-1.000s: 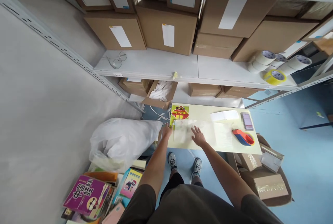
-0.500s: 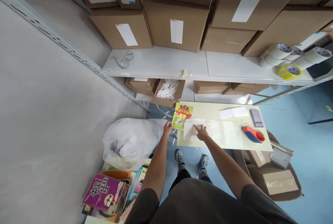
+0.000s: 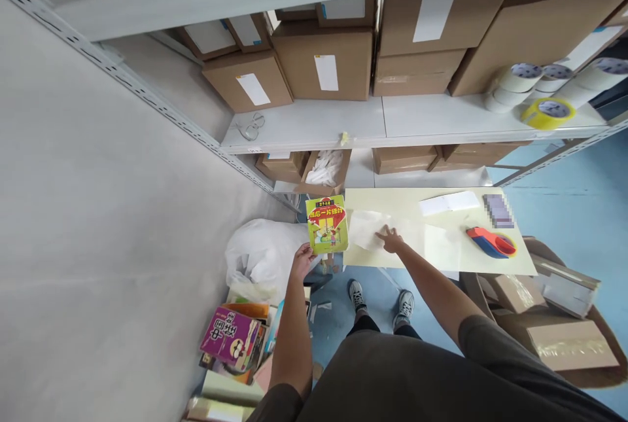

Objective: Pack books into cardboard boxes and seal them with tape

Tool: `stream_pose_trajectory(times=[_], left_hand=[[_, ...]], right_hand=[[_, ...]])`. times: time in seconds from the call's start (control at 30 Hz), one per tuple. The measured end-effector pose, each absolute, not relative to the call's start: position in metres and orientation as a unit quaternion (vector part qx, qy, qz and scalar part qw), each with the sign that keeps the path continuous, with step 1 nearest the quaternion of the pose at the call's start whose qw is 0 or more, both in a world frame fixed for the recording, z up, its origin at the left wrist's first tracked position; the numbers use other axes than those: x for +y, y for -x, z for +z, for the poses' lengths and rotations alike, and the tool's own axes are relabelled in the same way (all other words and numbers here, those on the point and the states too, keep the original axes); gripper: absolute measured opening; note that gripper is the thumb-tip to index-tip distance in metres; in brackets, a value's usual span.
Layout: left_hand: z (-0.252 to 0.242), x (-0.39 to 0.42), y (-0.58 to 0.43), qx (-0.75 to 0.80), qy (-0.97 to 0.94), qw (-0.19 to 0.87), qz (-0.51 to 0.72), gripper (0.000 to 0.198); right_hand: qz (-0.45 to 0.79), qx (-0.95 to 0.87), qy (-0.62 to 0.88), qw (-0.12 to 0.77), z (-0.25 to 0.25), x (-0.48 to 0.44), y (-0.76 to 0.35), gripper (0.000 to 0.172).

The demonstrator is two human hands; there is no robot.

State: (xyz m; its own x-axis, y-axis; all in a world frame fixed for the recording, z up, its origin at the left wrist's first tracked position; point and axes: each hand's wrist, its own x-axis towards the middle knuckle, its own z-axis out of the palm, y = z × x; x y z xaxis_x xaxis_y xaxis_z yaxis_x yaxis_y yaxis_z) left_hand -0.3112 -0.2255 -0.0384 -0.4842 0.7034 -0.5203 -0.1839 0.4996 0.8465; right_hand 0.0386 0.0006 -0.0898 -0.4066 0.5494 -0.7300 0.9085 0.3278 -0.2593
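My left hand (image 3: 303, 260) is closed on the lower left corner of a thin green children's picture book (image 3: 327, 226). The book has a red patch and Chinese lettering on its cover, and is held just off the table's left edge. On the cream table (image 3: 387, 197) lies a thin, translucent white plastic bag (image 3: 369, 229), wrinkled at its left end. My right hand (image 3: 391, 239) rests on this bag with the index finger stretched out and the other fingers partly bent. A red and blue tape dispenser (image 3: 490, 242) sits farther right on the table.
White paper (image 3: 449, 203) lies at the table's back. Left are a big white plastic bag (image 3: 265, 248) and a pile of books (image 3: 230, 338). A carton of boxes (image 3: 569, 343) stands right. The shelf (image 3: 314, 124) ahead carries boxes, glasses (image 3: 252, 126) and tape rolls (image 3: 548, 112).
The book has moved left, off the table's edge, and faces me more fully. My right hand has shifted slightly right on the plastic bag, which is more rumpled. The camera view has tilted.
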Motion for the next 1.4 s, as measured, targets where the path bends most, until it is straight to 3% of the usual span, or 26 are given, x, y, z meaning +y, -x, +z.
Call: stream_pose_trajectory(times=[0.1, 0.2, 0.33, 0.43, 0.67, 0.77, 0.97, 1.2, 1.3, 1.4], left_hand=[[-0.037, -0.230, 0.300, 0.720, -0.178, 0.476, 0.472, 0.045], [-0.043, -0.216, 0.278, 0.705, -0.171, 0.492, 0.482, 0.049], [-0.055, -0.185, 0.241, 0.701, -0.185, 0.512, 0.460, 0.048], [-0.063, -0.170, 0.222, 0.701, -0.181, 0.517, 0.457, 0.043], [-0.066, -0.162, 0.224, 0.679, -0.179, 0.541, 0.463, 0.057], [-0.067, -0.153, 0.223, 0.665, -0.193, 0.566, 0.448, 0.062], [-0.079, -0.133, 0.200, 0.679, -0.262, 0.596, 0.338, 0.049], [-0.092, -0.125, 0.174, 0.834, -0.293, 0.419, 0.209, 0.048], [-0.094, -0.120, 0.171, 0.839, -0.307, 0.407, 0.190, 0.048], [-0.098, -0.110, 0.169, 0.830, -0.320, 0.414, 0.195, 0.038]], right_hand=[[-0.341, 0.788, -0.456, 0.234, -0.085, 0.004, -0.051, 0.079], [-0.383, 0.781, -0.477, 0.129, -0.073, 0.005, -0.047, 0.066], [-0.604, 0.615, -0.504, -0.053, -0.054, -0.002, -0.019, 0.063], [-0.717, 0.486, -0.486, -0.116, -0.044, -0.007, -0.002, 0.069], [-0.748, 0.430, -0.462, -0.205, -0.035, 0.005, -0.011, 0.052], [-0.740, 0.436, -0.467, -0.211, -0.036, 0.004, -0.031, 0.050], [-0.689, 0.473, -0.522, -0.171, -0.059, -0.015, -0.083, 0.048], [-0.452, 0.621, -0.641, 0.005, -0.075, -0.010, -0.084, 0.065], [-0.422, 0.689, -0.589, 0.017, -0.075, -0.012, -0.073, 0.065], [-0.400, 0.757, -0.507, 0.100, -0.077, -0.021, -0.061, 0.070]])
